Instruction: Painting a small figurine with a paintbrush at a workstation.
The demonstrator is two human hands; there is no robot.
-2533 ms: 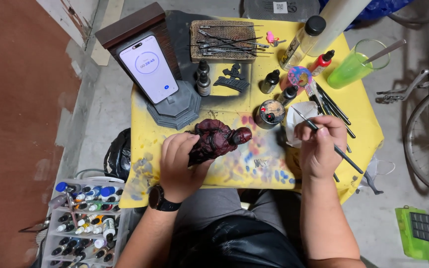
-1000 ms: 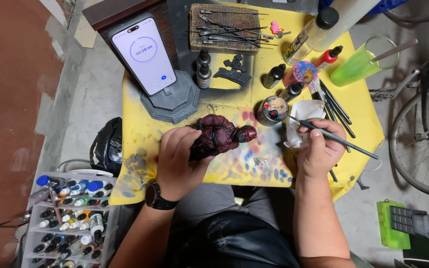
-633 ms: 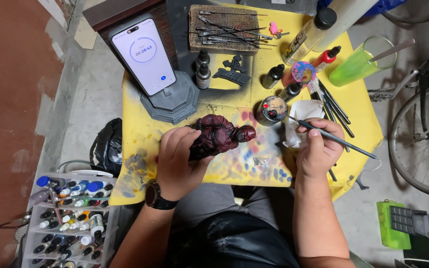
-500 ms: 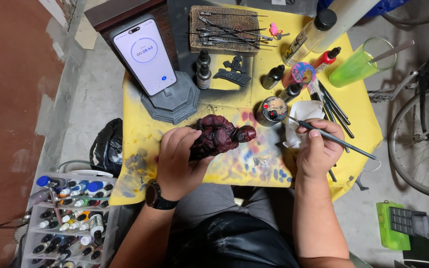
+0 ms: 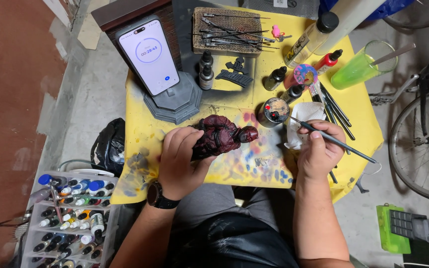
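Note:
My left hand (image 5: 177, 160) grips a dark red figurine (image 5: 223, 136) and holds it lying sideways over the yellow paint-stained table (image 5: 234, 166). My right hand (image 5: 320, 150) pinches a thin paintbrush (image 5: 323, 135), whose tip reaches into a small round paint pot (image 5: 273, 111) just right of the figurine's head. A crumpled white tissue (image 5: 304, 115) lies under the brush, beside my right hand. A black watch sits on my left wrist.
A phone (image 5: 149, 55) showing a timer leans on a grey stand. Dropper bottles, spare brushes (image 5: 334, 109), a tool tray (image 5: 227, 31) and a green cup (image 5: 356, 71) crowd the table's far side. A rack of paint bottles (image 5: 70, 218) stands lower left, a bicycle wheel (image 5: 423, 144) at right.
My right hand has moved the brush from over the tissue so its tip now sits at the paint pot. The figurine and my left hand have barely shifted.

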